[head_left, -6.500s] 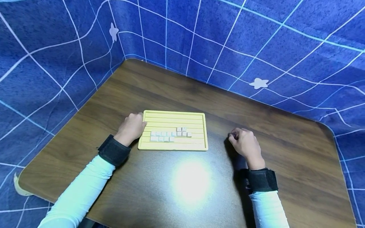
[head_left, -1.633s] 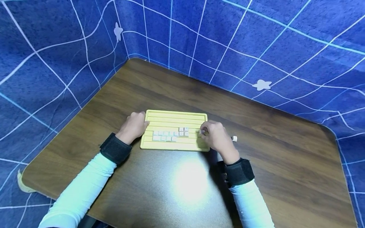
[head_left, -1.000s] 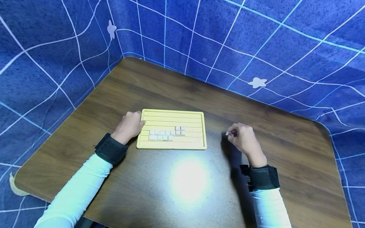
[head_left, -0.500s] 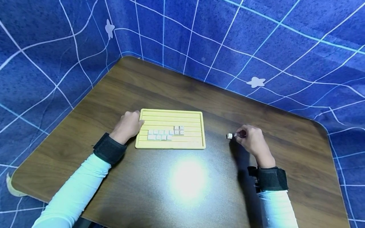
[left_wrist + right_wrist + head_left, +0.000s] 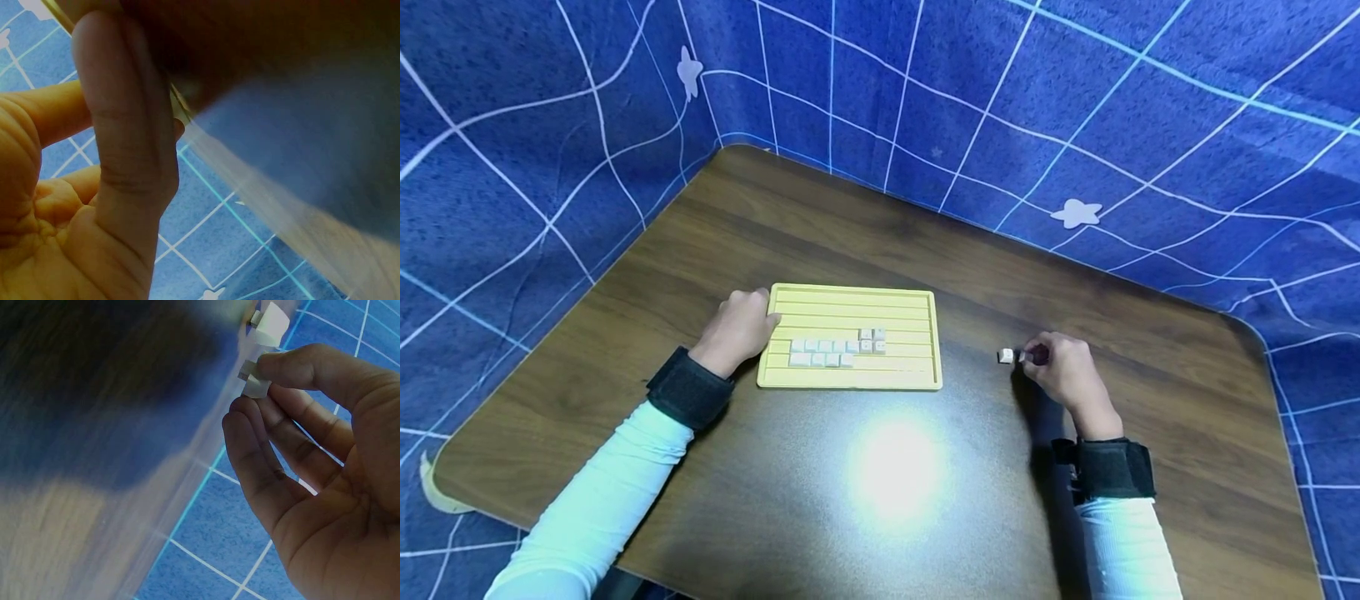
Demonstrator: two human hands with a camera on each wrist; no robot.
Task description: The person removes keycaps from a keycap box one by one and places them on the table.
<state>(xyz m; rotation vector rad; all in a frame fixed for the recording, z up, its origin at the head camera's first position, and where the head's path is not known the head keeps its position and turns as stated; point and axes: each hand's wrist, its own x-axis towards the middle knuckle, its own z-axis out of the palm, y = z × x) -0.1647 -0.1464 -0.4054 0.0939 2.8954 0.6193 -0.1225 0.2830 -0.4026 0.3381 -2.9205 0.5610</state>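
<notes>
A shallow yellow tray [image 5: 850, 379] with ridged rows lies on the table in the head view. Several pale keycaps [image 5: 826, 347] sit in two of its lower rows, and a small block of greyer keycaps [image 5: 872, 340] stands at their right end. My left hand [image 5: 735, 333] grips the tray's left edge, thumb on top. To the right of the tray, my right hand [image 5: 1063, 371] pinches a keycap [image 5: 256, 386] between thumb and fingers, low over the table. Just left of it, another white keycap [image 5: 1005, 356] rests on the wood, a small gap between them.
The brown wooden table [image 5: 850, 225] has rounded corners. Blue cloth [image 5: 925, 100] with white lines and stars hangs along its back and left side. A bright light reflection [image 5: 898, 467] falls on the wood in front of the tray.
A greyish keycap has left the right end of the tray's row. My right hand has moved rightward from the tray to beside the loose keycap. The left hand has stayed on the tray.
</notes>
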